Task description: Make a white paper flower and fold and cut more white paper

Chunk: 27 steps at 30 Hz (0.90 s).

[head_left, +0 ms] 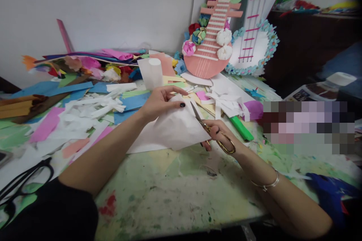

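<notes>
My left hand [160,101] pinches the upper edge of a folded white paper sheet [175,130] and lifts it off the table. My right hand [219,137] grips small gold-handled scissors [210,130], fingers through the loops. The blades are open and point up-left at the paper's right edge. A bracelet sits on my right wrist.
The paint-stained table [175,196] carries coloured paper scraps [70,94] at left, a white paper roll [152,73], cut white strips [226,101], a green-handled tool [241,128] and black scissors [25,180]. Paper guitar crafts [209,45] lean on the wall.
</notes>
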Available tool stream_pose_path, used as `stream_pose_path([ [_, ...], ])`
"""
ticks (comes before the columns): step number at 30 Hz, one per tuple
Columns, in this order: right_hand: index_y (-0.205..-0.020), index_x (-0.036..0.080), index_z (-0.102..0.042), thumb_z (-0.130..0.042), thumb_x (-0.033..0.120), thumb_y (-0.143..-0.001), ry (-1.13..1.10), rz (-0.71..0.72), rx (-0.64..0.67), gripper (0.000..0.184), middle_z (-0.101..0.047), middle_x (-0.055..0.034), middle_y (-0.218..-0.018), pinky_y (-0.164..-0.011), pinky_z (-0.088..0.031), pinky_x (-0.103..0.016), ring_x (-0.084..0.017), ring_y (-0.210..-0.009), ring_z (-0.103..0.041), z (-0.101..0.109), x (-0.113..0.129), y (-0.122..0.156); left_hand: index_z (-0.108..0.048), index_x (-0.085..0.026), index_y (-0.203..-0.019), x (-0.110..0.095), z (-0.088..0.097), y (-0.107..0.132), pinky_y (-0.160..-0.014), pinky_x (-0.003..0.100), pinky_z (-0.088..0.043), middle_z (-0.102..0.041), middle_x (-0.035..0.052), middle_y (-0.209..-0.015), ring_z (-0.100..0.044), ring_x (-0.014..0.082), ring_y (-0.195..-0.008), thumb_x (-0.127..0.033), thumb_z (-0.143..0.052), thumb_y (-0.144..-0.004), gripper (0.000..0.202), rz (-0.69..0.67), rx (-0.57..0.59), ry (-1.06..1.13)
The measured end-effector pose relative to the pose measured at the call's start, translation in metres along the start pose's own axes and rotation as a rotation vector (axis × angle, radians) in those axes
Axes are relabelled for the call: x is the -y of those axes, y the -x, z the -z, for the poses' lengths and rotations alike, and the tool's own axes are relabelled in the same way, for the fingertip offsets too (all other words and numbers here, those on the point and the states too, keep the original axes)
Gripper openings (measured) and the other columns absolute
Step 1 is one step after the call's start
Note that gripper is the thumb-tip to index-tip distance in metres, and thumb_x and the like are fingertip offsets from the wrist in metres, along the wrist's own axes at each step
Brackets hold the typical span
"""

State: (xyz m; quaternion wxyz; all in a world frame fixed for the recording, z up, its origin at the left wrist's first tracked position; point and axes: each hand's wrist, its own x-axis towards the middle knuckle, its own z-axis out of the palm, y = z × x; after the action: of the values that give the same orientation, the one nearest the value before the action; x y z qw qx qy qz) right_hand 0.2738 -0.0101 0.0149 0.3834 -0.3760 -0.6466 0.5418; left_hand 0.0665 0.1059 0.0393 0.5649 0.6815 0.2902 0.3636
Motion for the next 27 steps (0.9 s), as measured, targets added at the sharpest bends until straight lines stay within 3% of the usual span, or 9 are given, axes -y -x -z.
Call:
stream_pose_path([
  [6,-0.074,0.014,-0.057,-0.048,0.075,-0.079,-0.032,-0.027,0.011,0.062,-0.054,-0.0002,-0.056,-0.045,-0.040,-0.024,-0.010,-0.045,-0.050,0.0014,-0.0022,-0.0006,-0.068,-0.016,-0.104,-0.0009,0.0026,0.0011,-0.043,0.017,-0.042,-0.064,-0.0006,-0.061,-0.057,0.0080,-0.048,-0.029,-0.078,-0.069,0.040,-0.011,0.023,-0.050],
  [13,-0.067,0.016,-0.052,-0.049,0.078,-0.076,-0.026,0.008,-0.013,0.063,-0.053,0.0001,-0.053,-0.041,-0.038,-0.023,-0.009,-0.042,-0.048,0.0005,-0.0006,0.0007,-0.071,-0.016,-0.096,-0.0002,-0.0003,0.0008,-0.040,0.018,-0.038,-0.060,-0.0015,-0.054,-0.052,0.0074,-0.044,-0.031,-0.079,-0.069,0.032,-0.069,0.020,-0.094],
  [20,-0.069,0.015,-0.054,-0.052,0.077,-0.074,0.003,0.017,-0.003,0.062,-0.047,0.0035,-0.052,-0.044,-0.041,-0.024,-0.008,-0.042,-0.046,0.0008,0.0031,0.0006,-0.069,-0.014,-0.085,0.0000,0.0006,0.0002,-0.043,0.016,-0.041,-0.065,-0.0003,-0.061,-0.057,0.0072,-0.048,-0.029,-0.080,-0.066,0.027,-0.002,-0.003,-0.026],
  [27,-0.069,0.014,-0.054,-0.056,0.076,-0.071,-0.027,-0.006,-0.008,0.062,-0.046,0.0046,-0.050,-0.038,-0.033,-0.021,-0.006,-0.040,-0.042,0.0009,0.0025,0.0011,-0.067,-0.014,-0.081,-0.0008,0.0005,0.0007,-0.041,0.016,-0.039,-0.062,-0.0013,-0.058,-0.054,0.0068,-0.046,-0.030,-0.081,-0.065,0.027,0.009,-0.020,-0.015],
])
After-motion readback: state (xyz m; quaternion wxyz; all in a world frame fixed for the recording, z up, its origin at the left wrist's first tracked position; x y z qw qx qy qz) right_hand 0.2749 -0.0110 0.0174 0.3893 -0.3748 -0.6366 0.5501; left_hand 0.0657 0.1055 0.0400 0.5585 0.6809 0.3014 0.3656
